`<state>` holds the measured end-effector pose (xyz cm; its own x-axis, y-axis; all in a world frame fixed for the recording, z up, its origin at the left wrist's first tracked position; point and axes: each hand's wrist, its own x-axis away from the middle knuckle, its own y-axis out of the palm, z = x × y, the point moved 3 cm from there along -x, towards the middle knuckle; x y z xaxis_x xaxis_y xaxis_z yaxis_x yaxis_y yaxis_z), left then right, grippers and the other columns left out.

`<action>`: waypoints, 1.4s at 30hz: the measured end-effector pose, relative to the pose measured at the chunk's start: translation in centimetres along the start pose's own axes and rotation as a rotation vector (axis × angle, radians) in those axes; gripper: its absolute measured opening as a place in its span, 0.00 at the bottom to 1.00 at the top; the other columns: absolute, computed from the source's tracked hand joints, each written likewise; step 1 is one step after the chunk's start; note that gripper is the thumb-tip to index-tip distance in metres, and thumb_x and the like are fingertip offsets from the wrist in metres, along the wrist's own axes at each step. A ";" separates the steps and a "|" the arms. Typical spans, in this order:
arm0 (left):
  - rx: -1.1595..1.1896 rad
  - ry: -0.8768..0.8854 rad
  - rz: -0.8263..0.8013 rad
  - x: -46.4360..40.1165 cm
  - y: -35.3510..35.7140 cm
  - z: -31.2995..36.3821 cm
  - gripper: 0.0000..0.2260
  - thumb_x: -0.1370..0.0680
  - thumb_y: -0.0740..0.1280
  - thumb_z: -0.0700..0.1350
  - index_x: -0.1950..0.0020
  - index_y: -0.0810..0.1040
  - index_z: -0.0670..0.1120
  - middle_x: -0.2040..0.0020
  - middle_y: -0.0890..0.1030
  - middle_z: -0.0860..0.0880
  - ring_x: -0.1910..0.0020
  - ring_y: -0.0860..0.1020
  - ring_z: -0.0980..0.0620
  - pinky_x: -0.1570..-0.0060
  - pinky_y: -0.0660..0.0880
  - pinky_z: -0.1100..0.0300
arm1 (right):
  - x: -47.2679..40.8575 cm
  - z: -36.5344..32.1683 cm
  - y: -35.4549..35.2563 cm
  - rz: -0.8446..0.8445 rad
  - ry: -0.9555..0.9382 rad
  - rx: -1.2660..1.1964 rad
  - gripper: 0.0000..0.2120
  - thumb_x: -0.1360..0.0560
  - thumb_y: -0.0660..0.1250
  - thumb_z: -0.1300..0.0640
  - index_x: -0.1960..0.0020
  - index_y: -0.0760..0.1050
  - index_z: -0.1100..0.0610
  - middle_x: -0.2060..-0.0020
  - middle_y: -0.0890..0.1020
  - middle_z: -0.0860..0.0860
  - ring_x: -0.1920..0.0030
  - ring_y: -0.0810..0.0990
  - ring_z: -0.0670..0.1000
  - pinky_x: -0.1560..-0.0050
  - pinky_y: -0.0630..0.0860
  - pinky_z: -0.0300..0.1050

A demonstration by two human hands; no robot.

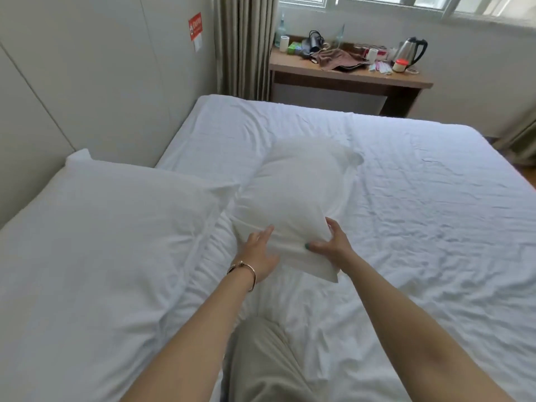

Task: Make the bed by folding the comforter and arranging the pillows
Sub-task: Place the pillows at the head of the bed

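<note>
— Nearest the camera, what do you see?

— Beige trouser knee (pixel 261 364) on the bed's (pixel 435 227) near edge, both bare forearms reaching out over the wrinkled white sheet.

— And the hands?

— Left hand (pixel 256 256), thin metal bangle (pixel 246 271) at the wrist, lies with straight fingers against the near left side of the smaller plump white pillow (pixel 295 192). Right hand (pixel 330 242) has its thumb and fingers curled round that pillow's near corner flap, gripping it.

— Where is that pillow?

— Near the bed's middle, just right of the larger white pillow (pixel 101 242), which sits at the bed's left edge by the padded wall panel; their corners look to touch.

— So which step?

— Arranging pillows, I'd judge. No folded comforter shows. Next move likely calls for swinging the held pillow toward the left edge, square beside the other, then plumping it.

— Beyond?

— Wooden surface (pixel 348 74) under the window, with a steel kettle (pixel 410 49).
</note>
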<state>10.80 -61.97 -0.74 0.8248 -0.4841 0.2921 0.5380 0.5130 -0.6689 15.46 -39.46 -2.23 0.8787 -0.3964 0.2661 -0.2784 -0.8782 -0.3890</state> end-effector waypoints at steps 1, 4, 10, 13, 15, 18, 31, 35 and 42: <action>0.024 0.006 0.004 1.8 0.7 -0.2 0.32 0.24 0.64 0.49 0.22 0.53 0.60 0.24 0.57 0.51 0.28 0.63 0.49 0.32 0.65 0.55 | 2.1 0.8 0.2 0.021 0.024 -0.035 0.39 0.34 0.78 0.64 0.28 0.64 0.53 0.40 0.76 0.53 0.44 0.78 0.54 0.43 0.76 0.52; 0.053 0.032 -0.004 6.0 2.2 -1.0 0.32 0.23 0.64 0.48 0.22 0.54 0.57 0.24 0.58 0.49 0.26 0.61 0.49 0.31 0.61 0.57 | 8.0 3.7 -0.2 0.078 0.111 -0.067 0.40 0.33 0.77 0.65 0.26 0.62 0.54 0.39 0.76 0.55 0.42 0.78 0.56 0.40 0.75 0.55; 0.050 -0.001 -0.092 10.2 7.6 -3.3 0.33 0.23 0.65 0.45 0.22 0.54 0.55 0.25 0.59 0.45 0.27 0.62 0.46 0.31 0.60 0.58 | 17.8 10.0 -4.9 0.033 0.249 0.196 0.41 0.33 0.77 0.58 0.26 0.61 0.44 0.39 0.71 0.48 0.44 0.72 0.49 0.50 0.70 0.42; -0.011 0.016 -0.142 10.9 11.2 -3.8 0.32 0.23 0.66 0.48 0.22 0.54 0.57 0.23 0.55 0.46 0.26 0.59 0.44 0.29 0.59 0.53 | 22.2 12.3 -6.7 -0.025 0.286 0.202 0.35 0.34 0.76 0.60 0.34 0.66 0.37 0.41 0.72 0.45 0.44 0.74 0.49 0.54 0.72 0.39; -0.039 -0.010 -0.148 11.0 13.3 -3.7 0.32 0.23 0.66 0.51 0.22 0.54 0.58 0.22 0.52 0.47 0.26 0.57 0.42 0.30 0.59 0.51 | 24.8 13.3 -7.9 -0.029 0.293 0.175 0.33 0.35 0.76 0.60 0.42 0.69 0.31 0.44 0.76 0.43 0.47 0.77 0.45 0.57 0.73 0.35; -0.137 -0.066 -0.154 11.7 16.1 -3.0 0.35 0.25 0.64 0.62 0.23 0.51 0.62 0.21 0.51 0.49 0.24 0.54 0.43 0.29 0.56 0.48 | 28.3 14.6 -10.4 -0.044 0.337 0.145 0.33 0.36 0.77 0.58 0.42 0.71 0.29 0.45 0.77 0.42 0.47 0.78 0.44 0.54 0.75 0.40; -0.147 -0.163 -0.190 16.2 31.4 3.9 0.50 0.40 0.68 0.75 0.31 0.37 0.75 0.24 0.35 0.62 0.24 0.39 0.45 0.33 0.57 0.35 | 35.6 30.9 -20.5 -0.162 0.546 0.292 0.25 0.32 0.74 0.38 0.39 0.71 0.42 0.35 0.64 0.45 0.31 0.65 0.51 0.34 0.66 0.50; -0.073 -0.373 0.032 15.9 31.6 3.1 0.57 0.46 0.68 0.78 0.26 0.39 0.69 0.21 0.43 0.51 0.23 0.49 0.42 0.32 0.57 0.35 | 31.3 31.5 -20.9 -0.058 0.553 0.162 0.32 0.34 0.68 0.29 0.45 0.71 0.53 0.28 0.55 0.50 0.32 0.64 0.52 0.36 0.64 0.50; 0.231 -0.504 0.104 16.6 31.9 2.7 0.58 0.46 0.72 0.75 0.25 0.44 0.61 0.25 0.64 0.48 0.32 0.70 0.42 0.37 0.66 0.49 | 26.6 31.8 -19.0 -0.034 0.408 -0.176 0.55 0.36 0.77 0.40 0.26 0.40 0.35 0.29 0.65 0.48 0.33 0.70 0.53 0.31 0.68 0.52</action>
<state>42.11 -51.66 -15.37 0.8261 -0.0529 0.5611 0.4267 0.7090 -0.5614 56.44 -24.81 -15.82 0.6735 -0.4087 0.6158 -0.3448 -0.9107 -0.2273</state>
